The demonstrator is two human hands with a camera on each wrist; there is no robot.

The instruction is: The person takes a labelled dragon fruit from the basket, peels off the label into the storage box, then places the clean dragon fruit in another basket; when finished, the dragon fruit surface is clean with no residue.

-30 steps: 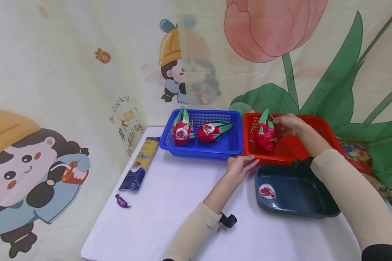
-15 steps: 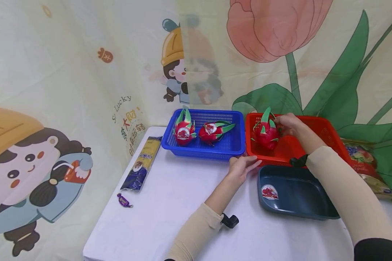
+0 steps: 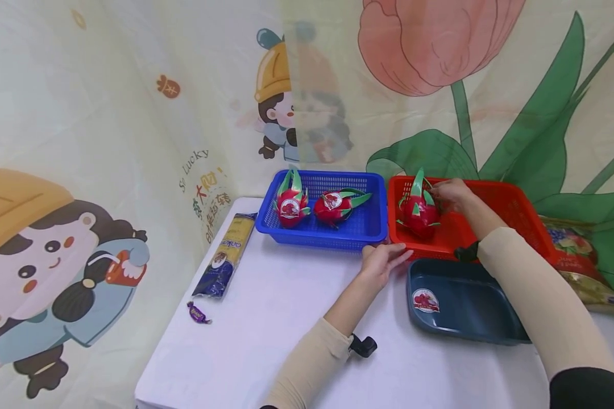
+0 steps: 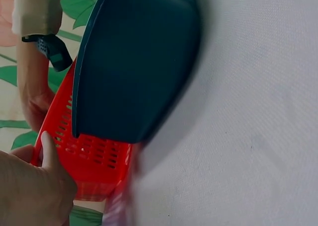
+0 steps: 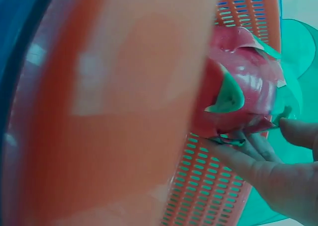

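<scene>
In the head view, my right hand (image 3: 454, 194) reaches into the red basket (image 3: 517, 199) and holds a dragon fruit (image 3: 420, 215) by its right side. The right wrist view has the thumb at the green leaves and the fingers under the fruit (image 5: 243, 77). My left hand (image 3: 380, 262) grips the front left rim of that basket; in the left wrist view its thumb lies outside the wall and the other fingers are behind it. Two more dragon fruits, one upright (image 3: 291, 209) and one on its side (image 3: 334, 209), sit in the blue basket (image 3: 322, 241) to the left.
A dark blue-green tub (image 3: 471, 307) with a fruit sticker stands before the red basket. On the left lie a gold and blue packet (image 3: 226, 255) and a purple wrapped candy (image 3: 198, 313). A red and gold bag (image 3: 580, 261) is at the right, a printed curtain behind.
The dragon fruit under my right hand has tipped slightly and sits lower in the red basket. My left hand stays at the rim. The whole head view has shifted a little.
</scene>
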